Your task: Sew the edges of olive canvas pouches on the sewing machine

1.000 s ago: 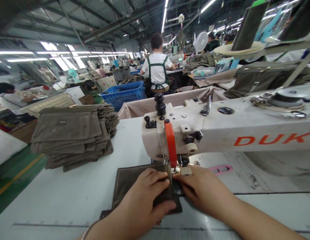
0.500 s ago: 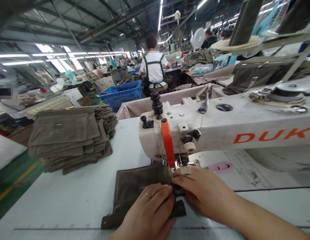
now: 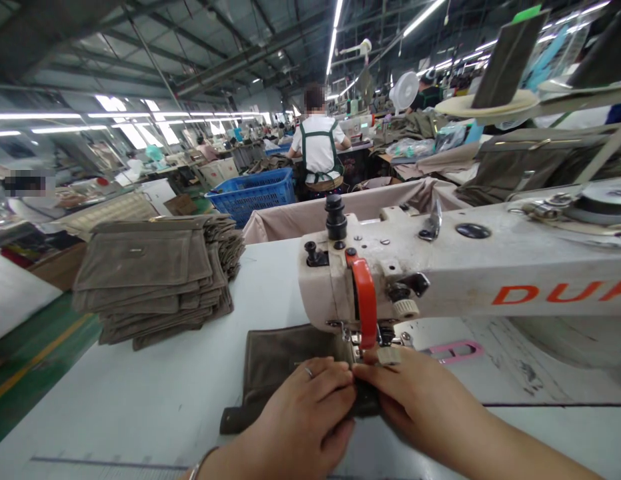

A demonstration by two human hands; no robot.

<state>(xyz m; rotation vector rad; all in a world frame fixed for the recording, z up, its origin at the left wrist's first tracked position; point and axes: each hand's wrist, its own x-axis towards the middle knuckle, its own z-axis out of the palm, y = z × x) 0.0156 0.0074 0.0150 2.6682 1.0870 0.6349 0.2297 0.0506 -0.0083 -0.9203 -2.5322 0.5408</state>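
A dark olive fabric panel (image 3: 270,360) lies flat on the pale sewing table, its right edge under the head of a white sewing machine (image 3: 320,287). My left hand (image 3: 310,407), with a ring on one finger, presses the panel's near right part with fingers bent and close together. Just right of it, my right hand (image 3: 410,387) pinches the fabric edge close in front of the presser foot. The fingertips of both hands nearly meet below the red guard (image 3: 369,303). The needle and the exact stitching point are hidden from me.
A stack of similar olive fabric pieces (image 3: 145,267) sits at the table's left. Pink-handled thread snips (image 3: 460,351) lie under the machine arm. Beyond the table are a beige cloth-lined bin (image 3: 295,221), a blue crate (image 3: 255,193) and a seated person (image 3: 317,147) facing away.
The fabric panel has slid away from me beneath the machine head, with both hands moving along with it. My view has turned slightly left, so the machine appears farther right.
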